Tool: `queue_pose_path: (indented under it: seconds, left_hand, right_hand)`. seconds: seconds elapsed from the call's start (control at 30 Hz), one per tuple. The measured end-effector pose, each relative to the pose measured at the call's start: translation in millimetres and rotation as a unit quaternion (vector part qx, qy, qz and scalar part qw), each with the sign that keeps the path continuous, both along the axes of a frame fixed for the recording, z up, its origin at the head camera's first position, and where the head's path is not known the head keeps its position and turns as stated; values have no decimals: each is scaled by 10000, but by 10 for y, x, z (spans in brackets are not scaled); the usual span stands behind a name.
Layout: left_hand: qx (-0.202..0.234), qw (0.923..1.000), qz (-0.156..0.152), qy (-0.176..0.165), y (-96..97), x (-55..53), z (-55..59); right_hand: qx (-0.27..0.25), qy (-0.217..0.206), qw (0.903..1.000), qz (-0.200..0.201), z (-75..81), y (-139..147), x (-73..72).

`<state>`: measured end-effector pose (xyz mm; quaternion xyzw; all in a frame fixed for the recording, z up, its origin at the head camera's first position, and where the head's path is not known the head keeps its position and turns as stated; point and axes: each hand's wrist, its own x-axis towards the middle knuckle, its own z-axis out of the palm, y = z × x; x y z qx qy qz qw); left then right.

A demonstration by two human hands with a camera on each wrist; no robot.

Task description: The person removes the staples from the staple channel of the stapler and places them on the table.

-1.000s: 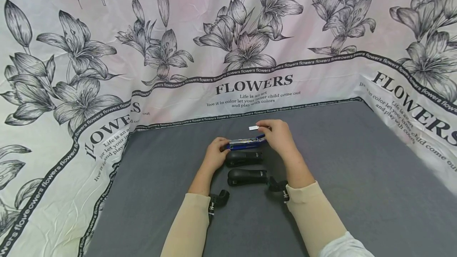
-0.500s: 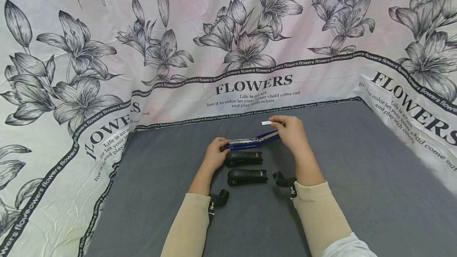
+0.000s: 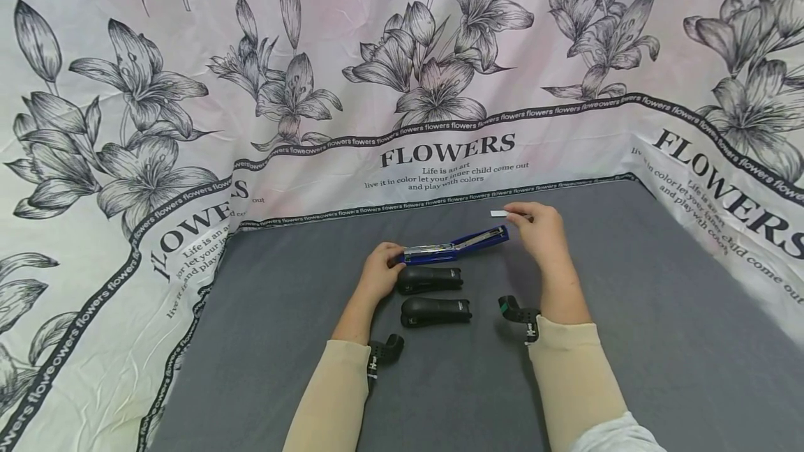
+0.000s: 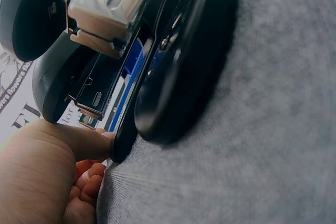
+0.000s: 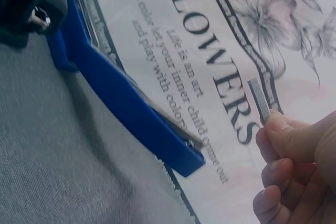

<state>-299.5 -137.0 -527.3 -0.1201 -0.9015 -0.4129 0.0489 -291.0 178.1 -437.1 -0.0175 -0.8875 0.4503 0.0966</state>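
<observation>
A blue stapler (image 3: pixel 427 255) lies folded wide open on the grey cloth, its lid tilted up to the right. At its left end, my left hand (image 3: pixel 379 272) pinches it between thumb and fingers; black staplers partly hide that grip in the left wrist view. To the right, my right hand (image 3: pixel 545 232) is raised off the cloth, apart from the stapler. Thumb and forefinger there pinch a short strip of staples (image 5: pixel 257 96), which looks like a small white bar in the head view. The blue lid (image 5: pixel 134 111) stands beside that hand in the right wrist view.
Two black staplers, a nearer one (image 3: pixel 435 311) and a farther one (image 3: pixel 430 279), lie side by side in front of the blue one. A flower-printed curtain (image 3: pixel 440 152) rises behind the grey cloth (image 3: pixel 641 284). Each wrist wears a black camera mount (image 3: pixel 518 310).
My right hand has moved right with the strip of staples, away from the blue stapler. The stapler's lid has swung out farther to the right. My left hand has stayed in place.
</observation>
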Motion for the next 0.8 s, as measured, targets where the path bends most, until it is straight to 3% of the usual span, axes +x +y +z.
queue_pose_path:
  seconds: [0.5, 0.8]
  left_hand:
    - [29, 10000, 33, -28, 4, 10, -13]
    - [57, 10000, 48, -39, 6, -9, -8]
  right_hand:
    - [-19, -192, 9991, -385, -109, 268, -6]
    - [16, -568, 9963, -638, -213, 366, -21]
